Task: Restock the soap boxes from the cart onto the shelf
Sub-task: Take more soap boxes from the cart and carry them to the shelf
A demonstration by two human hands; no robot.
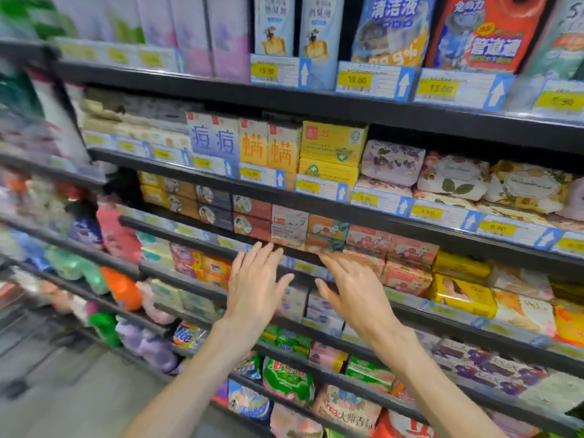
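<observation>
Reaching in with both hands, the person went for the soap shelf (297,259): left hand (256,289) flat and spread, fingertips at the shelf's front lip just under the pale boxes (289,229), right hand (354,289) likewise splayed, fingertips by the orange boxes (327,235) next door. Neither hand held anything; fingers were loose and wide, palms down. The soap boxes sat stacked two or three high on that shelf, face out, packed tight against the pink boxes (392,248) to the right and dark red ones (251,216) to the left. No cart showed in view, so where the remaining stock was could not be told. Risk, as it looked: those stacks stood right at the lip, and a push from spread fingers on one box alone could skew the column or shove a neighbour back crooked; a nudge upward could also catch the price tags (303,267) clipped along the rail and knock them loose. The boxes looked like thin printed card, crisp-edged and rectangular, light enough to slide easily on the dark metal shelf, so too easily, perhaps. Further right, wrapped bars (461,295) in glossy yellow film looked softer and rounder, likely to slump if bumped. Left edge of the aisle was smeared with blur, nothing readable there.
</observation>
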